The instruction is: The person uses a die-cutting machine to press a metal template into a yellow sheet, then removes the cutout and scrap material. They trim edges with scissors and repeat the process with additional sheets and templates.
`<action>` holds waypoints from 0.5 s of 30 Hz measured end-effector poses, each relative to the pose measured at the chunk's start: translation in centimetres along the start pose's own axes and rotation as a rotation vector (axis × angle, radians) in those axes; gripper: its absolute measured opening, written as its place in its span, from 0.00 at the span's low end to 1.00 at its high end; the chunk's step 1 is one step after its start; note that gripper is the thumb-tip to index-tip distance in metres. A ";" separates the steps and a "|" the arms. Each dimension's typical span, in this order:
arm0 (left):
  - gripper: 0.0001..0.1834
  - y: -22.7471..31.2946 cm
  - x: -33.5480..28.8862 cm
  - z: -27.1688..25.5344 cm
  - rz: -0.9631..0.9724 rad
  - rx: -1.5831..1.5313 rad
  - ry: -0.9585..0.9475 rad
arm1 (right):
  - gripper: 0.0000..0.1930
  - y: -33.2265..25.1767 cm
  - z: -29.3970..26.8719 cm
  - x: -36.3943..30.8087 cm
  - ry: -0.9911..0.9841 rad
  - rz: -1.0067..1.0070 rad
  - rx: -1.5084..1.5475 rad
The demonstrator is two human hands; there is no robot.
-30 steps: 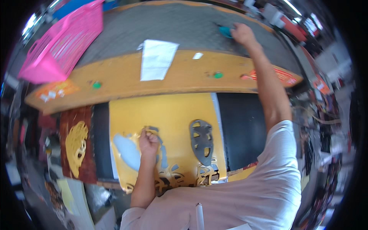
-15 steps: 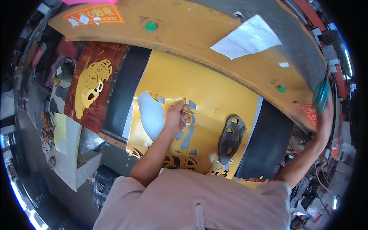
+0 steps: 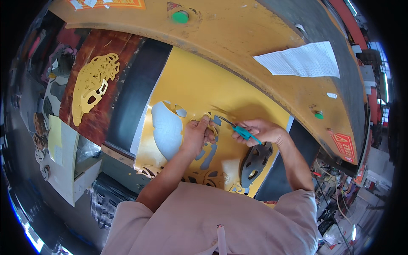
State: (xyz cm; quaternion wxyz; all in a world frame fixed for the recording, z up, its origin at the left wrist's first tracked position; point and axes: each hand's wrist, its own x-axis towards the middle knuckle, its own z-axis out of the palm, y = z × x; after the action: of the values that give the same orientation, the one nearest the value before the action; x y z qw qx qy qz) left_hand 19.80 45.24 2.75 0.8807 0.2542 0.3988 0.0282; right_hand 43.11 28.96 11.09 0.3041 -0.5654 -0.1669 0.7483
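Observation:
A yellow sheet (image 3: 238, 89) lies before me, with cut-out openings showing a pale grey-blue surface (image 3: 165, 127) beneath. My left hand (image 3: 196, 137) is closed in a pinch on a narrow yellow strip (image 3: 213, 127) beside the small openings at the sheet's middle. From the right, my right hand (image 3: 265, 130) grips teal-handled scissors (image 3: 243, 132). Their thin dark blades point left toward my left fingertips; whether they touch the strip I cannot tell. A dark cutting die (image 3: 250, 168) with several holes rests on the sheet, just below my right hand and partly hidden by it.
Yellow cut pieces (image 3: 94, 76) are piled on a red-brown board (image 3: 91, 117) at the left. An orange machine beam (image 3: 221, 42) with green buttons (image 3: 180, 16) spans the far side, carrying a paper sheet (image 3: 301, 61). A pale cabinet (image 3: 63, 165) stands at left.
My right hand has come from the far right edge in over the yellow sheet, bringing the scissors close to my left hand. My left hand stays at the small openings. The view has shifted slightly.

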 end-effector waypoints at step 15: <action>0.21 -3.5 -0.4 2.6 0.238 -0.129 0.111 | 0.26 -3.0 -5.5 5.7 -0.232 0.046 -0.018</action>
State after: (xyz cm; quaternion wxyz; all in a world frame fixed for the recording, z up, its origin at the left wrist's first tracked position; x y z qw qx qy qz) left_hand 20.83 40.97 2.84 0.8623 0.2404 0.4111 0.1721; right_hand 48.10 34.36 6.99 0.2606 -0.4815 -0.1947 0.8139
